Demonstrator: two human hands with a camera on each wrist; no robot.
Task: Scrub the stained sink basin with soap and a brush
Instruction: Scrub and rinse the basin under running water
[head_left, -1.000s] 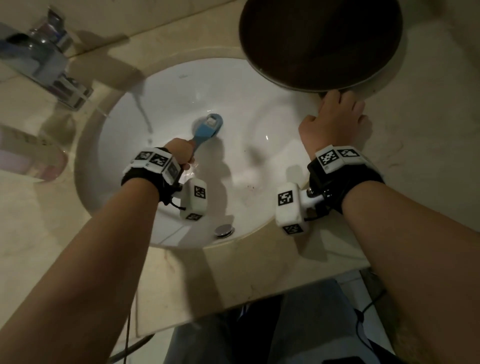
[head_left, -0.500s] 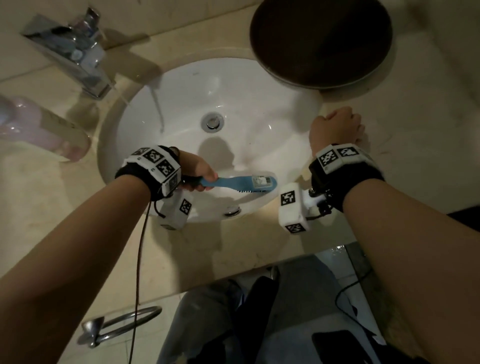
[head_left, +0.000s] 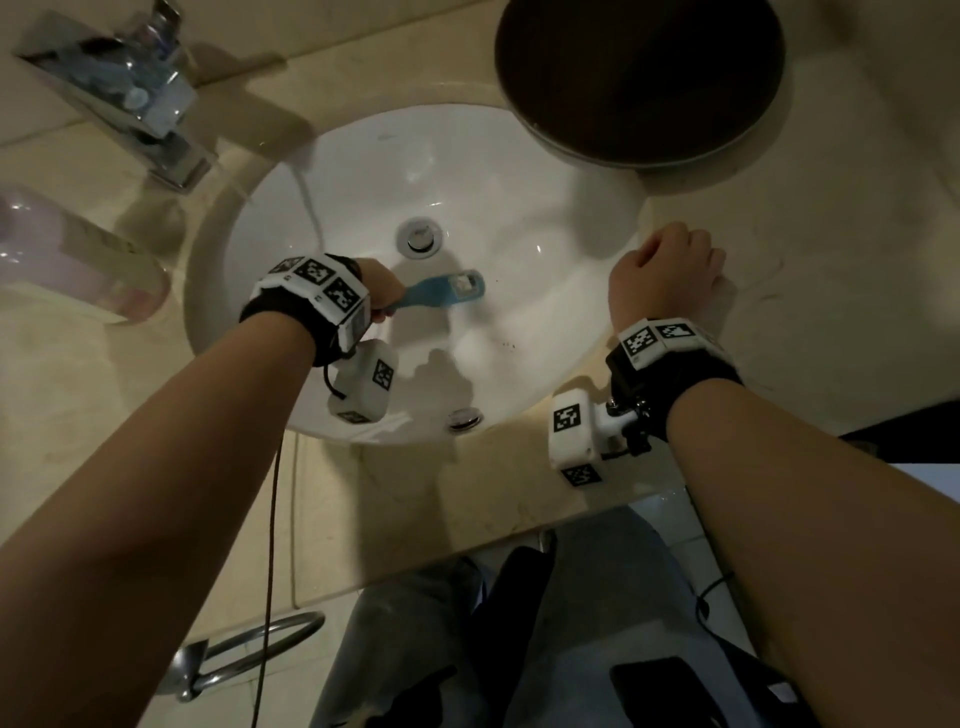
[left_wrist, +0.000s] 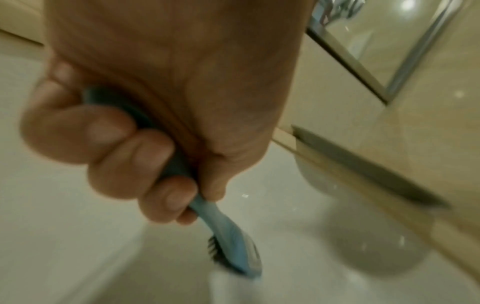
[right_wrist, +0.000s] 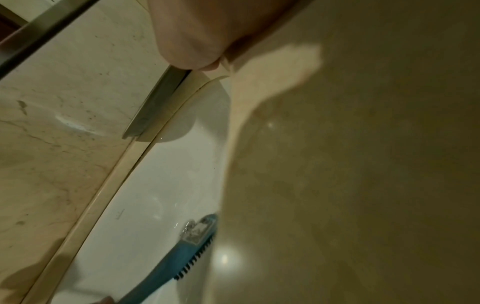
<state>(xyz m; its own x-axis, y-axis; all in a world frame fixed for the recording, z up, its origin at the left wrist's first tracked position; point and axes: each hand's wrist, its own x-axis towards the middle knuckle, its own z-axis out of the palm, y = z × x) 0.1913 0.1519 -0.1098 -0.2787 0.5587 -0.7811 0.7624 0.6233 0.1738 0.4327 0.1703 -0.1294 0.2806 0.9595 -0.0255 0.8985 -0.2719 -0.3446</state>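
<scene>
Glossy white oval basin (head_left: 545, 322); left hand (head_left: 382, 291) grips blue bristled brush (head_left: 441, 293).

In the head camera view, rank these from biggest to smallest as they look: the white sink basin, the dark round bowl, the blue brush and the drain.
1. White sink basin
2. Dark round bowl, though it sits higher on the counter, nearer the camera
3. Blue brush in the left hand
4. Drain

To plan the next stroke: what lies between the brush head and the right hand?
In the head view, only bare white basin with few dark specks separates brush and right hand.
</scene>
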